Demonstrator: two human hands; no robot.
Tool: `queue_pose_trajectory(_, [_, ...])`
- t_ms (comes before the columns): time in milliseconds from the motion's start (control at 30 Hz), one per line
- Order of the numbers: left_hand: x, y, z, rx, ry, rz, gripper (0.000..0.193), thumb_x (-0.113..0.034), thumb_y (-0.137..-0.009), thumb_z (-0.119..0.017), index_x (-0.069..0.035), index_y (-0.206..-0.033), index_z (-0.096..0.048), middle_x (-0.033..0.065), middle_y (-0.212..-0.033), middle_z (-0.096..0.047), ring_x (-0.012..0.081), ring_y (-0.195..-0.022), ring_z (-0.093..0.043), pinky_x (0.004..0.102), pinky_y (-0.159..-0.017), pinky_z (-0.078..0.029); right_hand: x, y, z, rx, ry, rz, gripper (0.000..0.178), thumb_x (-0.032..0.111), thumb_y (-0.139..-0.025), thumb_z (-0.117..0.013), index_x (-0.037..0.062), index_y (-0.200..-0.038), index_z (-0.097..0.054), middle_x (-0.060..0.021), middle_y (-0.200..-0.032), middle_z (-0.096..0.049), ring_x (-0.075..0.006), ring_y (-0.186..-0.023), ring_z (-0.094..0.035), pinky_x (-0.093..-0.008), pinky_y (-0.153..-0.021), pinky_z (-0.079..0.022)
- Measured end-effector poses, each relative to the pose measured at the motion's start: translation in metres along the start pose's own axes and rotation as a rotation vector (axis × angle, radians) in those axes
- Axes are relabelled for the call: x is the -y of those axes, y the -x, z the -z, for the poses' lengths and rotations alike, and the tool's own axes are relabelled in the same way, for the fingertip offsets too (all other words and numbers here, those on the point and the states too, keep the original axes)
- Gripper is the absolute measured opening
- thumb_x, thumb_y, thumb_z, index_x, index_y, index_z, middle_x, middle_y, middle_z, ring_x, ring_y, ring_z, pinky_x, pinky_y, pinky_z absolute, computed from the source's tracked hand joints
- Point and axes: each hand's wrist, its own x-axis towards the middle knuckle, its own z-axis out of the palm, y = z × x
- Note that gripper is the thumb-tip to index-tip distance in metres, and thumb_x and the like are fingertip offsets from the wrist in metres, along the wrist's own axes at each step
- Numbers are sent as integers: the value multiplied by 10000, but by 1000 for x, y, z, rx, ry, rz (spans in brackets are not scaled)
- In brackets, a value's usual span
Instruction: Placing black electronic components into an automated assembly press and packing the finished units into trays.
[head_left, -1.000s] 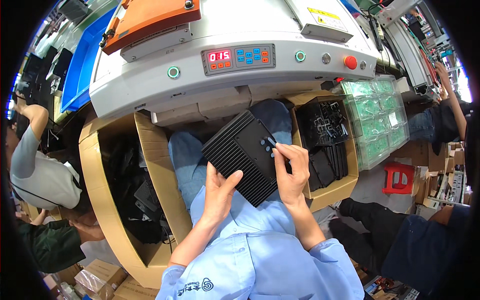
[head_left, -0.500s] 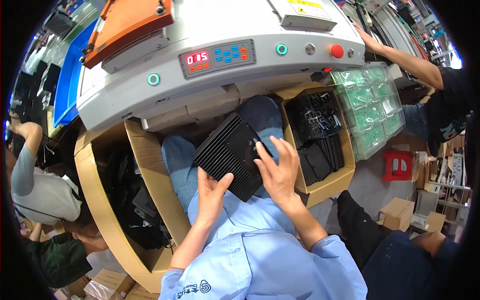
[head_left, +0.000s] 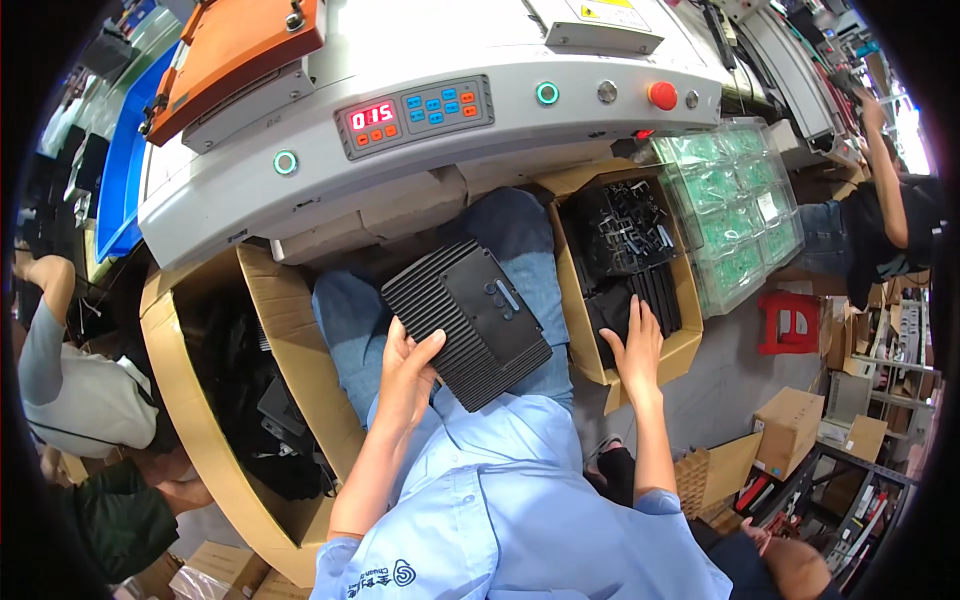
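Left grip [head_left: 404, 383] holds a ribbed case [head_left: 468, 328] by one edge; right grip [head_left: 638, 360], spread, may touch panels [head_left: 611, 308].

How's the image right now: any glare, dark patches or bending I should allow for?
Head view: the machine front bows, black corners frame the picture. Head view: the clear trays catch glare. Head view: the left box is deeply shadowed inside, hard to read; the case looks fairly sharp.
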Motion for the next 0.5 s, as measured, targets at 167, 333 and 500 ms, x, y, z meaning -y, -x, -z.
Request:
queue_pose_trajectory(167, [-1,3,0,0,18,-26,439,-55,-898,-575,-40,-1298,-394,85,-1184,-566,158,-1085,-563,310,-918,-463,-11,5,-7,-130,77,162,509,236,-873,-629,0,-1295,-468,-253,-1182,-551,-405,-1062,-545,-467,-873,-454])
queue_pose_trajectory(333, [-2,2,4,-15,-2,-79,461,-61,-896,-590,-46,-1309,-386,77,-1212,-546,157,-1106,-544,308,-948,-440,30,-10,60,-153,-250,-145,310,204,-947,-545,-28,-1152,-542,-276,-844,-614,-362,-760,-642,-397,-678,-488])
queue_pose_trajectory(500, [0,3,-2,23,-4,-85,467,-68,-898,-601,-54,-1312,-384,59,-1216,-535,136,-1099,-531,287,-921,-449,112,-12,92,136,-913,-95,259,139,-931,-587,4,-1149,-552,-12,-929,-595,-63,-816,-523,-222,-718,-447])
